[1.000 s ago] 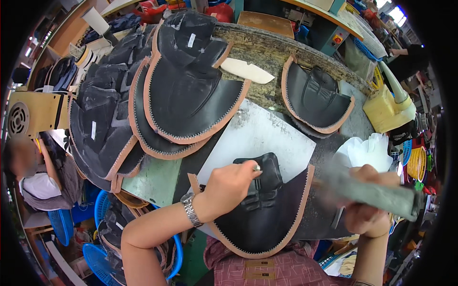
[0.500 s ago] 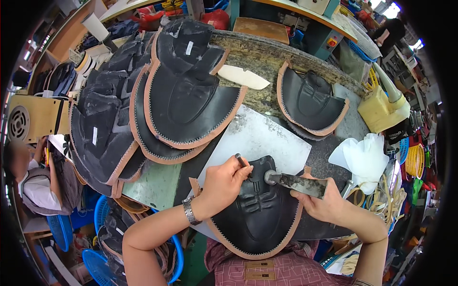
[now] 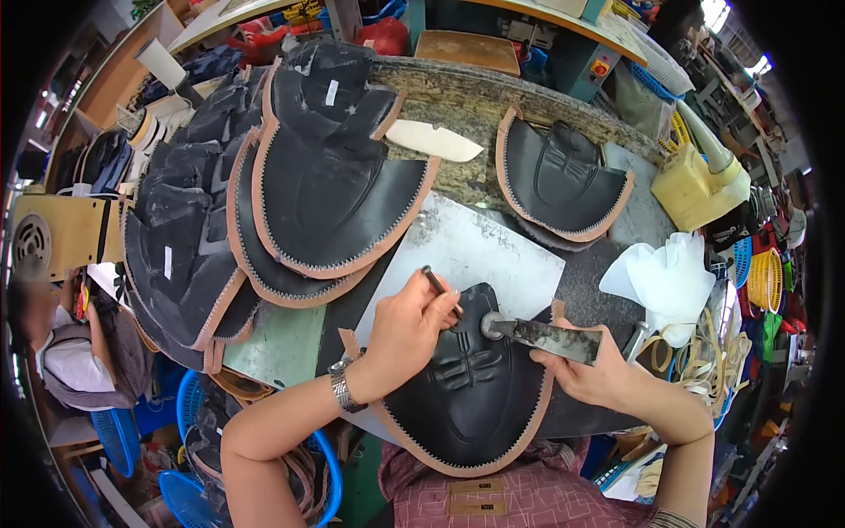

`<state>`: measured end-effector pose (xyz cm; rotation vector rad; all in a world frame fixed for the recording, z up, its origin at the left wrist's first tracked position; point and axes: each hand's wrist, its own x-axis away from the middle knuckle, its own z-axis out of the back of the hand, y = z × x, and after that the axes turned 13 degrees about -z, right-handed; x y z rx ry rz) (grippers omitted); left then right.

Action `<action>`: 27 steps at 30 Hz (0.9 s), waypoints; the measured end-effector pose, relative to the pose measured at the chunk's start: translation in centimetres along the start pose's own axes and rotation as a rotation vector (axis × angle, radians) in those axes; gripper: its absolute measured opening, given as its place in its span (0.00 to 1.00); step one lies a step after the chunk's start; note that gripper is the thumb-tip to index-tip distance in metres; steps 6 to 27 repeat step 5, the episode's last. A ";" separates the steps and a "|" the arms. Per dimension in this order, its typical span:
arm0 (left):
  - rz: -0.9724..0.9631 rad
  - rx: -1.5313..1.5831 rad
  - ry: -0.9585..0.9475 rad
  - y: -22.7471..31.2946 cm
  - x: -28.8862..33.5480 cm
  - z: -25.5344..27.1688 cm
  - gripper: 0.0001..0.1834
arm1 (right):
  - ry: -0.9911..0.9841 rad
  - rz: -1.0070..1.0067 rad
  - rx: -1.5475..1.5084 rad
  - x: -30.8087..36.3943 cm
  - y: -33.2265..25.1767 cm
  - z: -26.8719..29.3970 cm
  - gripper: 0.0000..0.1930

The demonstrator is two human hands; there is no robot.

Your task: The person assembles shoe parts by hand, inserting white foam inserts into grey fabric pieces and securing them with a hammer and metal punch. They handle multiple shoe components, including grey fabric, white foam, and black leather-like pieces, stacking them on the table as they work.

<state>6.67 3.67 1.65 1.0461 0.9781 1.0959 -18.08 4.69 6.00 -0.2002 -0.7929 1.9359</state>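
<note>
A black leather shoe upper (image 3: 466, 396) with a tan zigzag-stitched edge lies in front of me, its toe toward me, partly on a pale board (image 3: 493, 246). My left hand (image 3: 407, 321), with a metal watch on its wrist, pinches a slim dark metal rod (image 3: 436, 283), which looks like a punch, over the left side of the upper's tongue. My right hand (image 3: 590, 374) grips a hammer (image 3: 550, 339), its round metal face (image 3: 493, 326) over the tongue, just right of the rod. The fingers beneath the hammer are partly hidden.
Stacked black uppers (image 3: 343, 194) fill the left, and another upper (image 3: 563, 180) lies far right. A cream blade-shaped piece (image 3: 433, 139) sits between them. At right are a yellow jug (image 3: 695, 189), white sheeting (image 3: 660, 282) and tan strips (image 3: 704, 370). A person (image 3: 79, 352) works at left.
My view has shifted slightly, so most things appear a little further left. My left hand has lifted the rod a little. The hammer stays over the tongue in my right hand.
</note>
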 end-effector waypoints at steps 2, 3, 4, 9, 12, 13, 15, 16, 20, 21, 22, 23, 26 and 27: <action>-0.012 0.027 -0.033 -0.7 0.0 -0.2 0.08 | 0.003 -0.052 -0.062 0.2 -0.1 -0.1 0.07; -0.021 0.002 -0.036 -0.7 0.0 -0.2 0.08 | -0.005 -0.042 -0.043 0.1 -0.1 -0.1 0.07; -0.027 -0.019 -0.040 -0.7 0.1 -0.3 0.08 | -0.015 -0.036 -0.025 0.1 -0.1 0.0 0.08; -0.033 -0.039 -0.045 -0.8 0.1 -0.4 0.08 | -0.026 -0.030 -0.006 0.1 0.0 0.1 0.09; -0.033 -0.039 -0.045 -0.8 0.1 -0.4 0.08 | -0.026 -0.030 -0.006 0.1 0.0 0.1 0.09; -0.033 -0.039 -0.045 -0.8 0.1 -0.4 0.08 | -0.026 -0.030 -0.006 0.1 0.0 0.1 0.09; -0.033 -0.039 -0.045 -0.8 0.1 -0.4 0.08 | -0.026 -0.030 -0.006 0.1 0.0 0.1 0.09; -0.033 -0.039 -0.045 -0.8 0.1 -0.4 0.08 | -0.026 -0.030 -0.006 0.1 0.0 0.1 0.09; -0.033 -0.039 -0.045 -0.8 0.1 -0.4 0.08 | -0.026 -0.030 -0.006 0.1 0.0 0.1 0.09; -0.033 -0.039 -0.045 -0.8 0.1 -0.4 0.08 | -0.026 -0.030 -0.006 0.1 0.0 0.1 0.09; -0.033 -0.039 -0.045 -0.8 0.1 -0.4 0.08 | -0.026 -0.030 -0.006 0.1 0.0 0.1 0.09; -0.033 -0.039 -0.045 -0.8 0.1 -0.4 0.08 | -0.026 -0.030 -0.006 0.1 0.0 0.1 0.09; -0.033 -0.039 -0.045 -0.8 0.1 -0.4 0.08 | -0.026 -0.030 -0.006 0.1 0.0 0.1 0.09; -0.033 -0.039 -0.045 -0.8 0.1 -0.4 0.08 | -0.026 -0.030 -0.006 0.1 0.0 0.1 0.09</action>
